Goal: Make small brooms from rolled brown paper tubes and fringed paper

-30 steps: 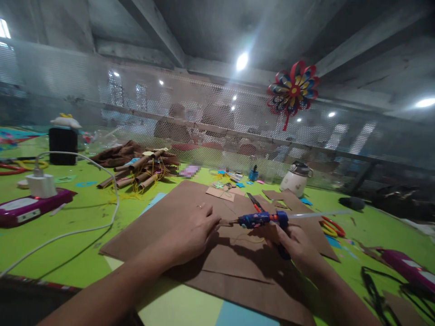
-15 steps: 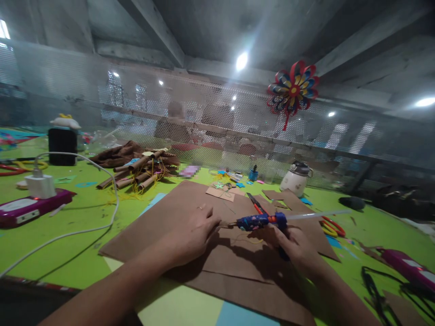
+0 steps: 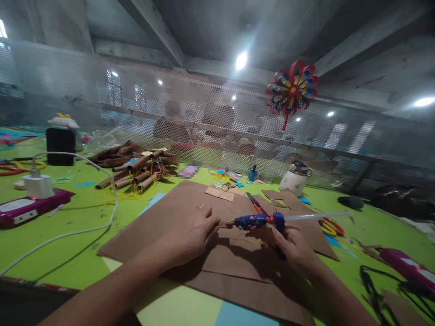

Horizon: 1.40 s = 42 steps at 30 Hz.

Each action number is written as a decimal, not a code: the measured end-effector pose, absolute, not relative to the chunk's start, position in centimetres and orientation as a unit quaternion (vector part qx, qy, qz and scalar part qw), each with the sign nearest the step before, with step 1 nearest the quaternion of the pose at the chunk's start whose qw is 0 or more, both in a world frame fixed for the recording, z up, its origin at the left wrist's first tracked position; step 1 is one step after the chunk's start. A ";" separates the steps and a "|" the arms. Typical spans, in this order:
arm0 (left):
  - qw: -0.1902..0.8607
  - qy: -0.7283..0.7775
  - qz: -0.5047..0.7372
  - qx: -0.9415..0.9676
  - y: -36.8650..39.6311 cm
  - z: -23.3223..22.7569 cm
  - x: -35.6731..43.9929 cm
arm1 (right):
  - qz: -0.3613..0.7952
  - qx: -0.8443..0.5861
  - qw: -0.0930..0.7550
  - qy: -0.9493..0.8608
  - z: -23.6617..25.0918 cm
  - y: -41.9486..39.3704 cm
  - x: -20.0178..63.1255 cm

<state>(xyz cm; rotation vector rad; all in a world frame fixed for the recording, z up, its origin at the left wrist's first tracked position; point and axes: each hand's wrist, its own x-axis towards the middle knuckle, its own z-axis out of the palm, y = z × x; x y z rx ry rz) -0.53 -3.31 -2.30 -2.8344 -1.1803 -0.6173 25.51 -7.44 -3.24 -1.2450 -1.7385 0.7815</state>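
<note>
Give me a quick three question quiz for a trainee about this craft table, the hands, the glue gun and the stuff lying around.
1. True or false: the right hand holds the blue glue gun with its nozzle pointing toward the left hand.
2. What does the left hand rest on? A) the brown cardboard sheet B) the purple case C) the white jug
3. Fill in: the white charger sits on top of the ____.

Key
1. True; a clear glue stick juts out of the gun's back end.
2. A; the fingers lie at a small brown piece by the nozzle.
3. Purple case, on the green table.
</note>
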 end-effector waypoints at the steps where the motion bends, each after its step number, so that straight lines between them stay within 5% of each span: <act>1: 0.005 -0.376 -0.197 -0.905 -3.3 -2.3 -0.5 | 0.307 -0.495 0.419 -0.697 -3.3 -7.4 25.5; 42: 0.009 -0.386 -0.181 -0.905 -3.0 -2.3 -1.0 | 0.310 -0.501 0.429 -0.685 -3.6 -7.2 26.0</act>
